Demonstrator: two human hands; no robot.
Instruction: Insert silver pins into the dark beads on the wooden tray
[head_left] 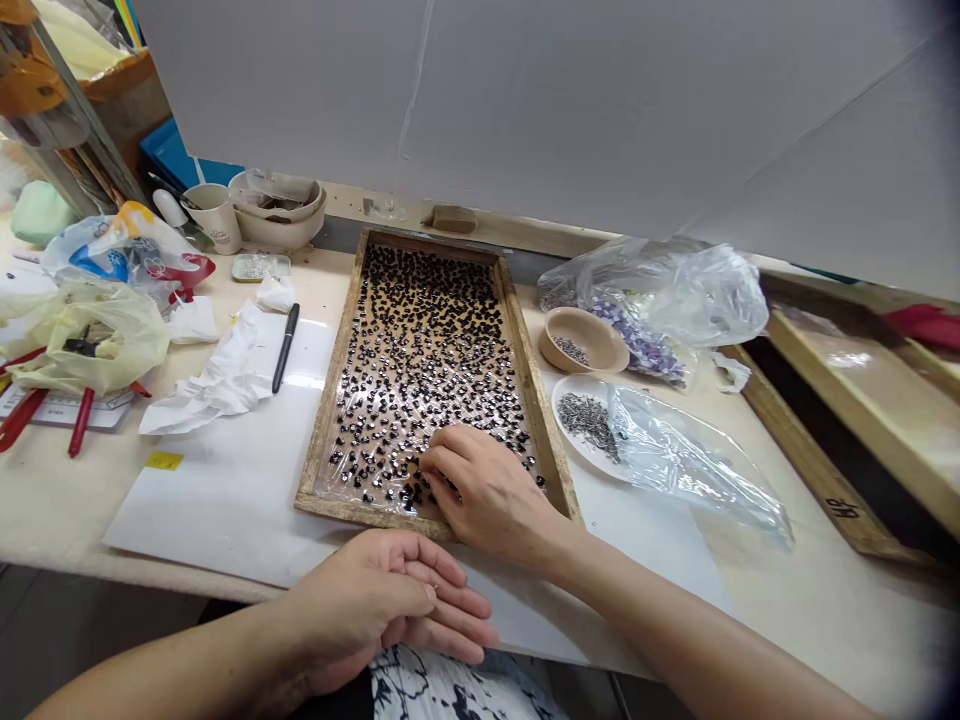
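A shallow wooden tray [335, 420] lies lengthwise before me, its plastic-lined floor covered with small shiny black pieces [420, 385]. Over the tray's near right part, my right hand [487, 490] has its fingertips pinched together down among the pieces. What they hold, if anything, is hidden. Just in front of the near rim, my left hand [412, 595] is turned palm up with its fingers stretched out and its thumb lying across the palm. A tiny speck shows near the thumb tip, too small to name.
Right of the tray are a tan bowl [615, 350] and a white plate [570, 440], both with small metal bits, beside plastic bags [705, 290]. To the left are a black marker [286, 347], crumpled tissue [217, 385] and red-handled tools [81, 420]. More wooden trays [862, 430] stand far right.
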